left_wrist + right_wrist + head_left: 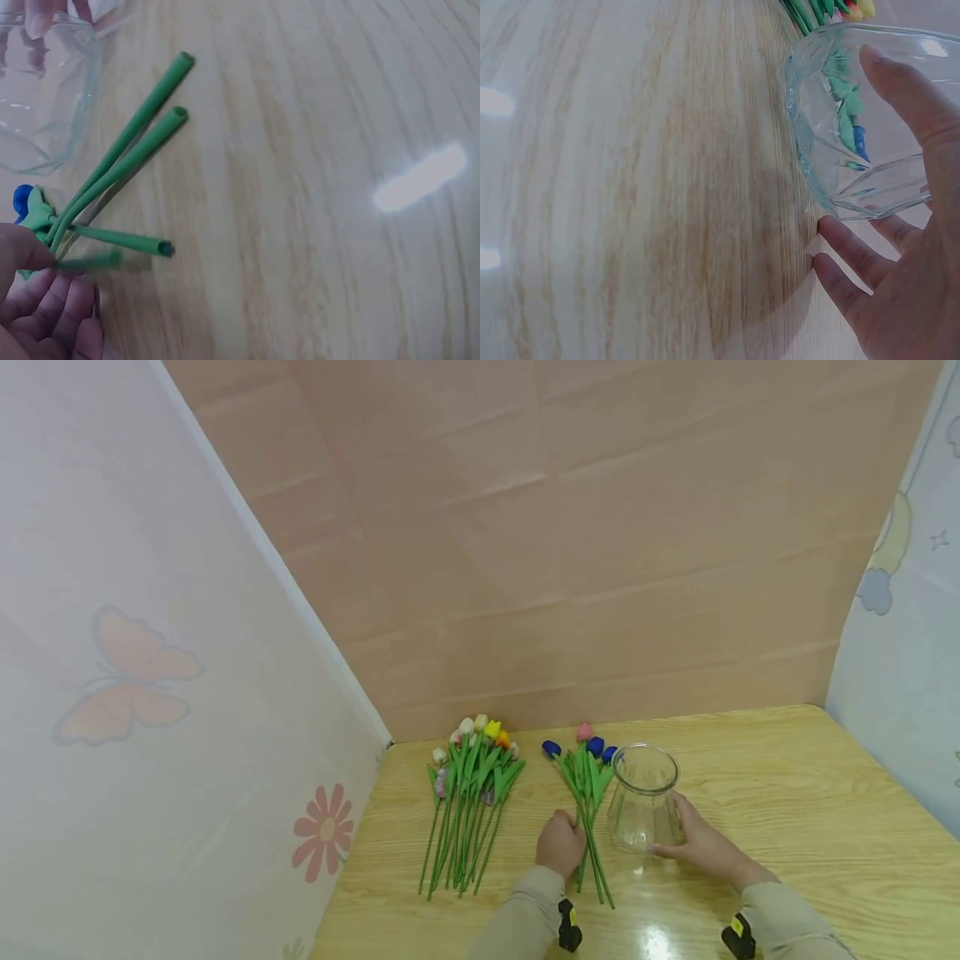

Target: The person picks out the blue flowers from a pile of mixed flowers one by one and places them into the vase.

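A clear glass vase [643, 817] with a wide rim stands upright on the table. My right hand [708, 845] holds it low on its right side, thumb in front and fingers round behind, as the right wrist view also shows. Left of the vase lies a small bunch of artificial tulips [587, 781], with several blue heads and a pink one. My left hand [561, 845] is at these stems; in the left wrist view its thumb and forefinger pinch one green tulip stem [90, 262], which is blurred. Which head belongs to that stem I cannot tell.
A larger bunch of tulips [472, 793] in white, yellow, orange, pink and purple lies at the left of the wooden table [795, 793]. A brown backdrop [600, 568] rises behind, with printed side walls [187, 793] to the left and right.
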The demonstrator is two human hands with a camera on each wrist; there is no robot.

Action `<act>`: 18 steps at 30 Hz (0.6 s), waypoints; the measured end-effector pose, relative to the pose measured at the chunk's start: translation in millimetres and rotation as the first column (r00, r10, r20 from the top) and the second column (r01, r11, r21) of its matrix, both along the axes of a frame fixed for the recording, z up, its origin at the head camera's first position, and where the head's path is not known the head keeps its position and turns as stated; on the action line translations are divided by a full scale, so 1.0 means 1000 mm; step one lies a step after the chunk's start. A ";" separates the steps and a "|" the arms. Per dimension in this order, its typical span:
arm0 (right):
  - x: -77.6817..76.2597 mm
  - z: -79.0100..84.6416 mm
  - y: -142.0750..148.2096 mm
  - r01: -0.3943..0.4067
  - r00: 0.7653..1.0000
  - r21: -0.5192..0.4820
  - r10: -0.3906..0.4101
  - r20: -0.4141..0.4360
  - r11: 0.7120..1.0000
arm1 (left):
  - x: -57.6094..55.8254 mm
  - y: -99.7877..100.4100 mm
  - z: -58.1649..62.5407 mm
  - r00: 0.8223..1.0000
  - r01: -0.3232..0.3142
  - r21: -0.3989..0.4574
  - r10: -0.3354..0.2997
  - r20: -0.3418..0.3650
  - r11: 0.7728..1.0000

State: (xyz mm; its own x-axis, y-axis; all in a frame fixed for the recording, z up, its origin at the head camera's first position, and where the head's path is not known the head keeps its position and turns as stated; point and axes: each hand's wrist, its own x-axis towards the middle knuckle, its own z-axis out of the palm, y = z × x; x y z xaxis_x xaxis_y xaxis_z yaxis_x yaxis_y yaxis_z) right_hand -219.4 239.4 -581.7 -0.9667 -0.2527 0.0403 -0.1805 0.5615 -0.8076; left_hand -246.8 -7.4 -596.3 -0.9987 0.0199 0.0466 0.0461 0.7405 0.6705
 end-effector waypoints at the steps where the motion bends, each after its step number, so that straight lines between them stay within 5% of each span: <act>1: 0.000 0.000 0.000 -0.001 1.000 0.002 0.001 0.000 1.000 | -0.001 -0.001 0.000 1.000 -0.014 0.025 0.014 -0.001 1.000; 5: 0.000 0.000 0.000 0.001 1.000 0.009 -0.001 0.006 1.000 | -0.006 -0.006 0.000 0.996 -0.080 0.058 0.082 -0.041 0.995; 10: -0.001 -0.001 0.000 0.005 1.000 0.006 -0.005 0.010 1.000 | -0.013 -0.012 0.006 0.977 -0.150 -0.090 0.134 -0.163 0.985; 15: -0.002 -0.003 0.000 0.001 1.000 -0.001 -0.001 -0.005 1.000 | -0.019 -0.023 0.015 0.931 -0.189 -0.279 0.082 -0.356 0.942; 18: -0.002 -0.004 0.000 0.002 1.000 0.003 -0.001 -0.010 1.000 | -0.024 -0.037 0.018 0.895 -0.183 -0.319 0.024 -0.446 0.930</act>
State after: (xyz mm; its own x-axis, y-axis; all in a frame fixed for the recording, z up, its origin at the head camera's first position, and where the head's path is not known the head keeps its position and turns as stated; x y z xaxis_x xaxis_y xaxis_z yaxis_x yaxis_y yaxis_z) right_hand -221.8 239.3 -585.2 -0.9666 -0.2514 0.0490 -0.1875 0.5641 -0.8041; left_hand -270.4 -44.7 -578.1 -0.8785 0.0120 0.4776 0.1783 0.9357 0.3044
